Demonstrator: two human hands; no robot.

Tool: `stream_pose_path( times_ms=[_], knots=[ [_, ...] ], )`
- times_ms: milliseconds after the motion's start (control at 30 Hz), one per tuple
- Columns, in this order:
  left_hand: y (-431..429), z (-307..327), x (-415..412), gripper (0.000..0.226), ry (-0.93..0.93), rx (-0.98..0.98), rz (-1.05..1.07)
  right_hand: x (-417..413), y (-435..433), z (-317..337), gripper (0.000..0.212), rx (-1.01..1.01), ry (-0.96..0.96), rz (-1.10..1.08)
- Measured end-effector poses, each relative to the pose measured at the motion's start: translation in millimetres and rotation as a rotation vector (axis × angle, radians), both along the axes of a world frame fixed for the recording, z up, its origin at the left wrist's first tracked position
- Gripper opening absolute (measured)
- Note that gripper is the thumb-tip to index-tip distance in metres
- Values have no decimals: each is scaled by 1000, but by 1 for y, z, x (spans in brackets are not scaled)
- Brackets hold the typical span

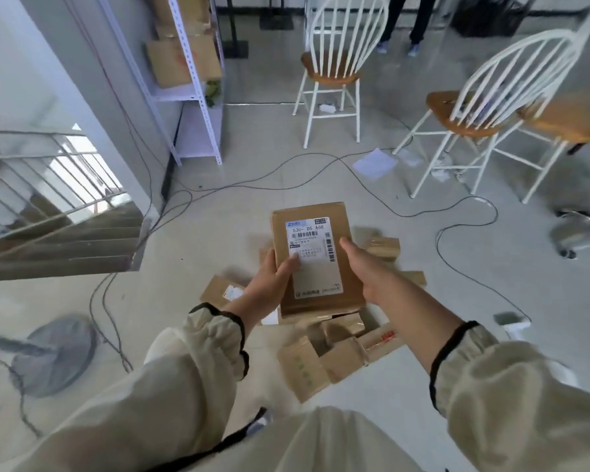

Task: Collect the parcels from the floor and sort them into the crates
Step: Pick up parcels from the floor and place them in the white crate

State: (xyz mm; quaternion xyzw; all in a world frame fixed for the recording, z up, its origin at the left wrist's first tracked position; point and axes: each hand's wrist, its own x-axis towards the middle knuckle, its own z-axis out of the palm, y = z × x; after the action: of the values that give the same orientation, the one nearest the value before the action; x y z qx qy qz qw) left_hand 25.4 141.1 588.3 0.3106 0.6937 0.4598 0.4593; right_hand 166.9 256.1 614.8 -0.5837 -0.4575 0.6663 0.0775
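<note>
Cardboard, labelled, the parcel (315,264) is held up above the pile (321,359) on the floor, with its long axis running away from the person. The left grip (269,284) clamps its left edge, thumb on the label. The right grip (365,270) holds the right edge, fingers hidden beneath. No crate is in sight, so the carry probably starts with a turn away from the pile.

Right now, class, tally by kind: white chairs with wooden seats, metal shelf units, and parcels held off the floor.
White chairs: 3
Shelf unit: 1
Held parcel: 1
Total: 5
</note>
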Motion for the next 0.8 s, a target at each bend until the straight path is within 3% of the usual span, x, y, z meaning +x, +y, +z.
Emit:
stream_pose_path(
  times_ms=[167, 267, 400, 467, 667, 800],
  knots=[
    [33, 15, -15, 32, -9, -59, -165, 5, 3, 15, 62, -68, 75, -191],
    [55, 24, -16, 54, 19, -91, -336, 17, 3, 23, 51, -59, 54, -362],
    [78, 29, 8, 59, 54, -99, -534, 51, -10, 36, 61, 17, -15, -577],
    [85, 31, 33, 65, 105, -77, -631, 75, -25, 41, 57, 22, 15, -689],
    [79, 43, 145, 33, 171, 52, -969, 169, -104, 61, 38, 69, 149, -1111],
    [35, 61, 230, 70, 187, 95, -1216, 235, -187, 76, 36, 128, 133, -1348]
  ],
)
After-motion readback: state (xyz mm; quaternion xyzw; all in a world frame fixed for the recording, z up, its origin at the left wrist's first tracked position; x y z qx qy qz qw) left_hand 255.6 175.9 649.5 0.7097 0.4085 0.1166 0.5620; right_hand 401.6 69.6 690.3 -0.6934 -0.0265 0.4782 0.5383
